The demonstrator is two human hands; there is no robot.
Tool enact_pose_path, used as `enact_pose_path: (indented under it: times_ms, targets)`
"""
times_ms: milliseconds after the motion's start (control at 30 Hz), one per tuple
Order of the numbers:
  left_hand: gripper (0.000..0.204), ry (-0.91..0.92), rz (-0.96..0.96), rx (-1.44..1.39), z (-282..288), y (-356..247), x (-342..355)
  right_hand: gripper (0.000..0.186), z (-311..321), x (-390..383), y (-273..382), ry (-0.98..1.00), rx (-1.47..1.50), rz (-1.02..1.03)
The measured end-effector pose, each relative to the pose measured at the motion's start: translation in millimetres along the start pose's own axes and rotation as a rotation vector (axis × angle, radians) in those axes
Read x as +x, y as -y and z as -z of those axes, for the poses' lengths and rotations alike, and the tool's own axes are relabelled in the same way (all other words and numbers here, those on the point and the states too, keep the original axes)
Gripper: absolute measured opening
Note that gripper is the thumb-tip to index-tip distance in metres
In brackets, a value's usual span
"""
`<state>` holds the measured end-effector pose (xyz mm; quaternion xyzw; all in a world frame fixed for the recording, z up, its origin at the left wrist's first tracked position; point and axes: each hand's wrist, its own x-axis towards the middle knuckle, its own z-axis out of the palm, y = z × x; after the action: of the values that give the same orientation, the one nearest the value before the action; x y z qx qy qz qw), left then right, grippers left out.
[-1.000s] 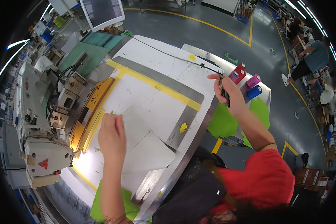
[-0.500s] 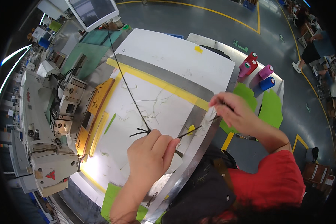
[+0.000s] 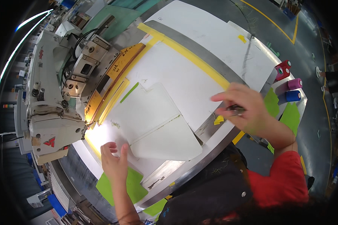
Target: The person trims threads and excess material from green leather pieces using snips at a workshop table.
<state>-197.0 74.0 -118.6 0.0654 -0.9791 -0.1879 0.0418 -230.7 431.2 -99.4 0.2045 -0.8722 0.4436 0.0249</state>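
Note:
A pale, nearly white flat panel (image 3: 150, 120) with a seam line across it lies tilted on the white work surface (image 3: 184, 71). My left hand (image 3: 114, 161) is beside its lower left corner, fingers apart and holding nothing. Off the panel's right side, my right hand (image 3: 240, 108) is raised, fingers curled round a small dark tool (image 3: 235, 108); its kind is mostly hidden. A black cord (image 3: 247, 45), smeared by motion, runs over the far white board.
At the left stands a white sewing machine (image 3: 56, 123), its lamp lighting the surface. Green pieces lie at the front (image 3: 129, 187) and right (image 3: 291, 118). Red, pink and blue thread cones (image 3: 293, 96) stand at the right. Yellow tape (image 3: 191, 52) edges the work surface.
My left hand has let go of the black cord and moved left and down. The cord has swung far right. The pale panel now lies spread where loose threads showed. The view has shifted.

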Motion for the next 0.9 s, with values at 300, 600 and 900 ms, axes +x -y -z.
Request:
enact_pose_path:
  times_ms: [300, 600, 900]
  targets:
    - [0.028, 0.288, 0.252, -0.384, -16, 1, -2, 0.027, -77, 35, -4, 0.301, -0.289, 0.144]
    - [0.015, 0.401, 0.654, -1.543, -27, -25, -15, 0.030, -95, 58, 44, 0.134, -0.171, 0.256]
    - [0.013, 0.243, 0.499, -1.622, -37, -28, -29, 0.028, -140, 45, 59, 0.309, -0.066, 0.308]
